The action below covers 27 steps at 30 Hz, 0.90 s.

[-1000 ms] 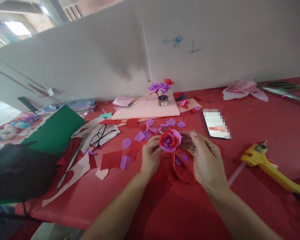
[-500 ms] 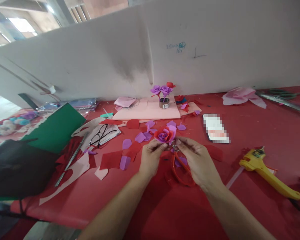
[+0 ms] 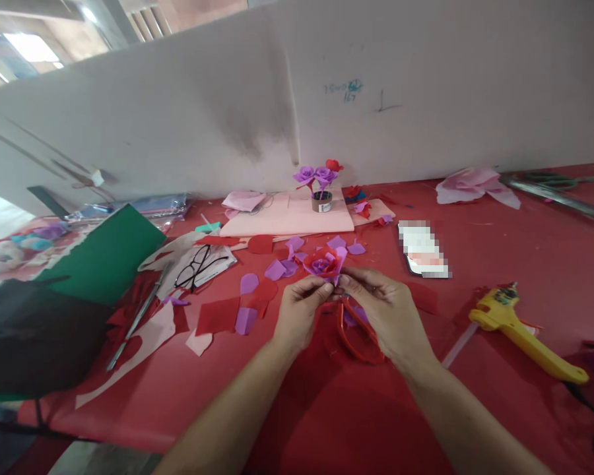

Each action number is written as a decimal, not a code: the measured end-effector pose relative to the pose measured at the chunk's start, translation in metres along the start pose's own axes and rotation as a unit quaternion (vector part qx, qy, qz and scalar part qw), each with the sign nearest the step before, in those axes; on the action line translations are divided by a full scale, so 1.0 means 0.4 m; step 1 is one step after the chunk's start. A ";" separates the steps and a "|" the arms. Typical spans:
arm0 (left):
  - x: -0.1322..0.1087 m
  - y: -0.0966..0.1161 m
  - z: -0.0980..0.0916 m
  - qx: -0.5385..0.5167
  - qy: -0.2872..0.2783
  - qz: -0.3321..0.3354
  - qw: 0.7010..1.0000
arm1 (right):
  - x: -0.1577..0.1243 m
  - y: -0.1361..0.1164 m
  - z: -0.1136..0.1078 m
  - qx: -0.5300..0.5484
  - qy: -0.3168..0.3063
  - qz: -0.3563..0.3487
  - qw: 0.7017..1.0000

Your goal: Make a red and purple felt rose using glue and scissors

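Note:
A red and purple craft flower [image 3: 324, 261] is held upright over the red table, pinched at its base from both sides. My left hand [image 3: 301, 307] is closed on its left underside, thumb pressing near the stem. My right hand [image 3: 389, 310] closes on the right side of the base, its fingertips almost meeting the left thumb. What lies between the fingertips under the bloom is mostly hidden. Scissors with red-orange handles [image 3: 349, 336] lie below the hands, partly covered by the right one. Loose purple petals [image 3: 276, 268] and red pieces [image 3: 218, 316] lie to the left.
A small pot of purple flowers [image 3: 321, 201] stands on a pink sheet [image 3: 287, 221] at the back. On the right are a phone [image 3: 422, 249] and a yellow glue gun [image 3: 529, 336]. Eyeglasses [image 3: 198, 267], a metal rod [image 3: 138, 323] and a green board [image 3: 106, 254] lie left.
The right fingers have moved in against the flower's base, covering the shiny metal part that showed beside it. The whole view has shifted slightly.

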State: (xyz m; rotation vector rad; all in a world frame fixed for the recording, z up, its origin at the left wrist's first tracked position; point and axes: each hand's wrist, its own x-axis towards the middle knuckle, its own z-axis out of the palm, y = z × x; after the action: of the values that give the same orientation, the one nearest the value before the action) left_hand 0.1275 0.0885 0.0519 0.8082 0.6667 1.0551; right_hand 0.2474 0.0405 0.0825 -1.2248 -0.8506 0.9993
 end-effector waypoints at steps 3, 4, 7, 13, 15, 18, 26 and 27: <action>-0.003 0.001 0.002 0.016 0.002 0.004 1.000 | 0.000 0.006 -0.004 -0.038 0.002 -0.014 0.999; -0.004 0.002 0.003 0.021 0.002 0.006 1.000 | 0.000 0.009 -0.006 -0.048 0.003 -0.019 0.999; -0.006 0.007 0.007 0.035 0.000 0.014 0.999 | 0.001 0.016 -0.008 -0.065 0.000 -0.033 0.997; -0.004 0.004 0.002 0.064 -0.001 0.046 0.997 | 0.002 0.016 -0.008 -0.075 -0.011 -0.049 0.996; -0.004 0.003 0.000 0.076 -0.005 0.056 0.996 | 0.001 0.017 -0.008 -0.077 -0.012 -0.054 0.995; -0.004 0.004 -0.002 0.086 -0.004 0.071 0.994 | 0.002 0.018 -0.008 -0.079 -0.008 -0.056 0.995; -0.010 0.012 -0.019 0.234 -0.012 0.180 0.955 | 0.002 -0.004 -0.008 -0.121 -0.039 -0.101 0.987; -0.011 0.015 -0.020 0.243 -0.013 0.191 0.951 | 0.001 -0.003 -0.008 -0.120 -0.044 -0.106 0.986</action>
State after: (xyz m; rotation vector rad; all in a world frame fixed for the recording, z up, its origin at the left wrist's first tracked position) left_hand 0.1166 0.0879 0.0530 1.4193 0.7804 1.2423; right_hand 0.2508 0.0398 0.0833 -1.2663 -1.1720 0.7996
